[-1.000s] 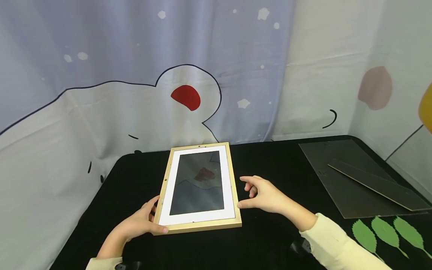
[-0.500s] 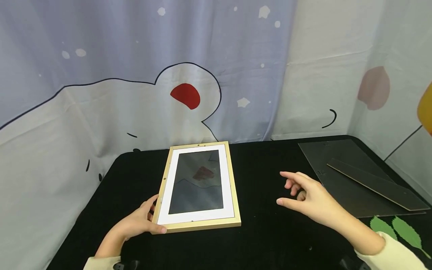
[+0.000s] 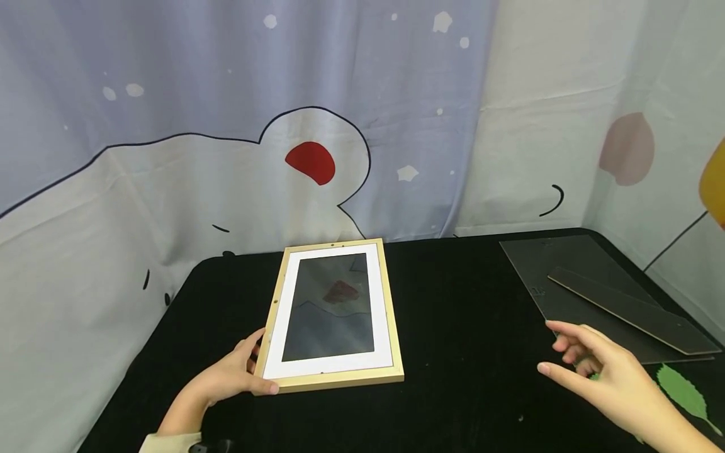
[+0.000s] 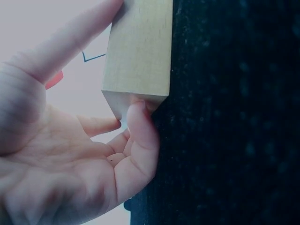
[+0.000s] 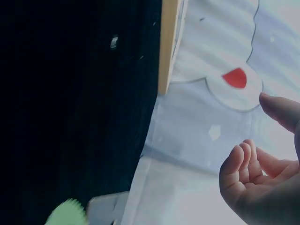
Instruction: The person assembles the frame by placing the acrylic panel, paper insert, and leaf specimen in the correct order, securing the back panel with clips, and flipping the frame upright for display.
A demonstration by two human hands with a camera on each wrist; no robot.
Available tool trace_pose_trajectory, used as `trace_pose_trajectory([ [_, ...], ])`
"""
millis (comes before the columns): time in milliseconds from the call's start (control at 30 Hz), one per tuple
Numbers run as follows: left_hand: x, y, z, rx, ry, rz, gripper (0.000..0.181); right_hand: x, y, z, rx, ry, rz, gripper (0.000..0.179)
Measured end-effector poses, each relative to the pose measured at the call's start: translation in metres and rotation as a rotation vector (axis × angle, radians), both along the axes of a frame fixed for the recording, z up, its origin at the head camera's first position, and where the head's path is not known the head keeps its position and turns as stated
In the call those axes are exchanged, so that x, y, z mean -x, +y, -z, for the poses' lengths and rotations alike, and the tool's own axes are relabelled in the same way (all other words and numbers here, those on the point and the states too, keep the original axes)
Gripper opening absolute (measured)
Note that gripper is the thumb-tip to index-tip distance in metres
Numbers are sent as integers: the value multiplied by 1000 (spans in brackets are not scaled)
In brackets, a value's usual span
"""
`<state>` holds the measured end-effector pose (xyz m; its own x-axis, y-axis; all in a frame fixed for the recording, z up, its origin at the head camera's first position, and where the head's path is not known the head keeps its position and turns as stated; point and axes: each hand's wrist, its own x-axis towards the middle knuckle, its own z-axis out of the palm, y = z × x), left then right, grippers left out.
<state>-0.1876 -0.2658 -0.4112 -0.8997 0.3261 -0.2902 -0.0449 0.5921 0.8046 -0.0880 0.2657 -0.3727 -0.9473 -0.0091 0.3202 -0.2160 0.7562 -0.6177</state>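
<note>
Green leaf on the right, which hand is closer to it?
The right hand. In the head view, it is just left of the green leaf; the left hand is across the black table, holding the near left corner of the picture frame.

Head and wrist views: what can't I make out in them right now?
Head: the full outline of the green patch, hidden by the right hand.
Head: the mark on the dark board, too small to read.
Left wrist: the left hand's thumb tip and most of the wooden frame, cut off by the top edge.
</note>
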Motion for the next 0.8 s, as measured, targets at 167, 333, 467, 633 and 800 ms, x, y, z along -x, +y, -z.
trace_pose_trajectory([
  [167,-1,0,0,6,3,2,114,-17,22,14,9,22,79,55],
  [333,-1,0,1,11,11,1,114,-30,38,26,29,-17,188,54],
  [467,-1,-2,2,16,3,-6,114,-36,45,35,71,-40,250,50],
  [633,-1,-3,2,34,6,-5,114,-39,51,48,71,-91,317,55],
  [800,-1,-1,1,22,4,-3,114,-43,56,62,71,-161,411,58],
])
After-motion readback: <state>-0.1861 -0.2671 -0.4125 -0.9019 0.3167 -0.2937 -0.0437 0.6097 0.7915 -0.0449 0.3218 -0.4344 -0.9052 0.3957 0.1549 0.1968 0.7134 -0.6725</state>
